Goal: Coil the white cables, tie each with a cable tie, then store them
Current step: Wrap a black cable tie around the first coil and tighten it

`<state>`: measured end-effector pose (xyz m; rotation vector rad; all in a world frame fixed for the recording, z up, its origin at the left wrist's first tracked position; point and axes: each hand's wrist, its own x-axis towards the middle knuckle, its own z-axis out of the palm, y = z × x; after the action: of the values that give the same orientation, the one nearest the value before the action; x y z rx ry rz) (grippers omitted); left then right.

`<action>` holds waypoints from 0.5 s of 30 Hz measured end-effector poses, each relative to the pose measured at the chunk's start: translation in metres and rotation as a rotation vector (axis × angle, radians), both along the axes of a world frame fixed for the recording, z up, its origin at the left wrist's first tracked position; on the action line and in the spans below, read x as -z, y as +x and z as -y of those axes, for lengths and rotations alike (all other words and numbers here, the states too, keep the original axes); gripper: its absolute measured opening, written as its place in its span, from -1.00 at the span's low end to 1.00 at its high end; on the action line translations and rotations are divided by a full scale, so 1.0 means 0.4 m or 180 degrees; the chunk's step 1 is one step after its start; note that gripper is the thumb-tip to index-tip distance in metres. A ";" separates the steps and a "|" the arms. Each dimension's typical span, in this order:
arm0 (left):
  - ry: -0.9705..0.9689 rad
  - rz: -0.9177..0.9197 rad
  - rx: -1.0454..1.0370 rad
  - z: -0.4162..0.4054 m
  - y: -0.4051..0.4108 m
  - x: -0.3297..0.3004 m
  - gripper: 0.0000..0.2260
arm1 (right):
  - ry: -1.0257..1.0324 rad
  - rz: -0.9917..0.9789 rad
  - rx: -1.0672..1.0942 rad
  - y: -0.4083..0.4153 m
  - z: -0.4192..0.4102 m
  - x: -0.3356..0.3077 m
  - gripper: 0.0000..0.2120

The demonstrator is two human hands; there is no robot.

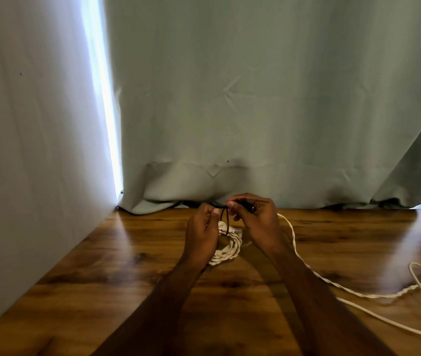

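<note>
Two hands of mine, left hand (pixel 201 227) and right hand (pixel 255 219), pinch the black cable tie (pixel 226 218) above the coiled white cable (pixel 227 249).

No writing, label, brand, number or sign can be read anywhere in this view. The grey-green curtain (pixel 268 98) hanging behind the wooden table (pixel 101 278) is plain cloth, and the table's surface shows only wood grain. The coiled white cable (pixel 227 249) lying on the table in front of the curtain carries no legible marking, and neither does the thin black tie (pixel 226 217) looped above it. Any print there may be is too small to make out.
</note>
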<state>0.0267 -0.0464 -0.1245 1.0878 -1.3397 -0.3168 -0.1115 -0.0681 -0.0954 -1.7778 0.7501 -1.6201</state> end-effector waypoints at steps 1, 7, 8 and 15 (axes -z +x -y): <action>-0.0006 0.0054 -0.0102 0.005 0.000 0.004 -0.80 | -0.0028 0.0040 0.0025 -0.001 -0.002 -0.005 -0.93; -0.0059 0.0293 -0.0432 0.011 0.005 0.012 -0.82 | -0.0433 -0.0198 0.0097 0.014 -0.018 -0.015 -0.92; -0.0054 0.0323 -0.0447 0.013 0.003 0.014 -0.83 | -0.0584 -0.0296 0.0117 0.016 -0.020 -0.016 -0.92; 0.0025 0.0337 -0.0437 0.013 -0.001 0.022 -0.82 | -0.1397 -0.0345 0.0504 0.007 -0.025 -0.037 -0.92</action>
<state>0.0262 -0.0514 -0.1332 1.2106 -1.3499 -0.1650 -0.1086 -0.0582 -0.0807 -2.1723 0.6290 -1.9177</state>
